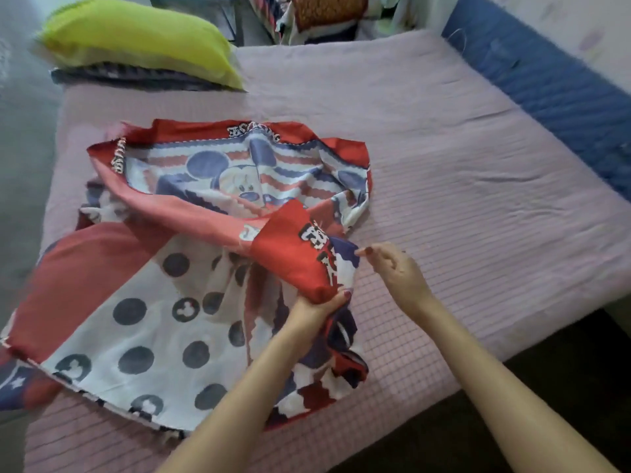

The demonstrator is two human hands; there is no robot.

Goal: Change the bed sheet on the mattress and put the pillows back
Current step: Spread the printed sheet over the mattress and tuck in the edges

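The mattress, covered in a pink quilted pad, takes up most of the view, and the new bed sheet, red-bordered with a cartoon mouse print and dark dots, lies on its near left part in a half-unfolded heap, one flap hanging toward the left edge. The likeliest trouble from here is that the sheet opens twisted or the wrong way round: the layers overlap, the border folds back on itself, and pulling on a corner that belongs to an inner layer would drag the whole bundle sideways instead of spreading it. It could also slide off the left side, since much of its weight already sits there. A green pillow rests on a darker striped one at the far left corner, partly over the mattress, so they may need shifting before the sheet reaches that corner. The left hand clenches a bunched red fold from below, thumb on top. The right hand pinches a small blue-and-white corner of the sheet between thumb and fingertips, wrist raised, both forearms reaching in from the near edge.
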